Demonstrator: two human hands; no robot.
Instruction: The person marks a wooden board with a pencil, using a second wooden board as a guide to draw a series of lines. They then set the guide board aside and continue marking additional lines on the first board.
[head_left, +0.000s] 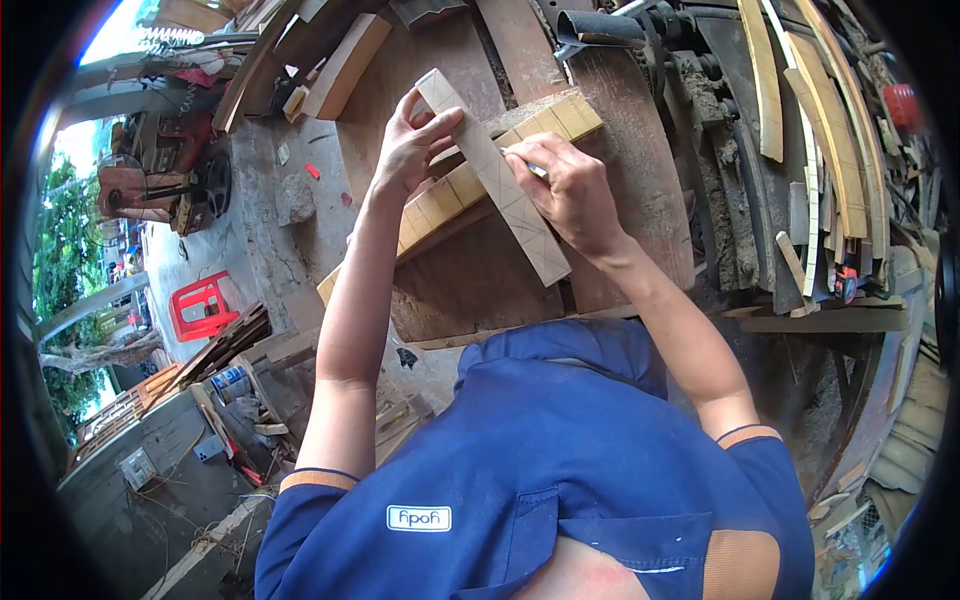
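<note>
A pale flat wooden strip (505, 195) with drawn crossing lines lies slantwise over a longer yellowish wooden piece (440, 203) marked with cross lines. My left hand (412, 145) grips the strip near its upper end, thumb on its face and fingers around the edge. My right hand (568, 190) is closed in a writing grip beside the strip's right edge, around a thin, light-coloured pencil (538, 172), mostly hidden by the fingers. Both wooden pieces are over a brown wooden work surface (455, 285).
Long curved wooden strips (825, 130) are stacked at the right. A thick wood block (347, 65) stands at the upper left. On the floor to the left are a red plastic stool (203, 307) and a rusty machine (150, 190). Scrap wood (225, 345) lies nearby.
</note>
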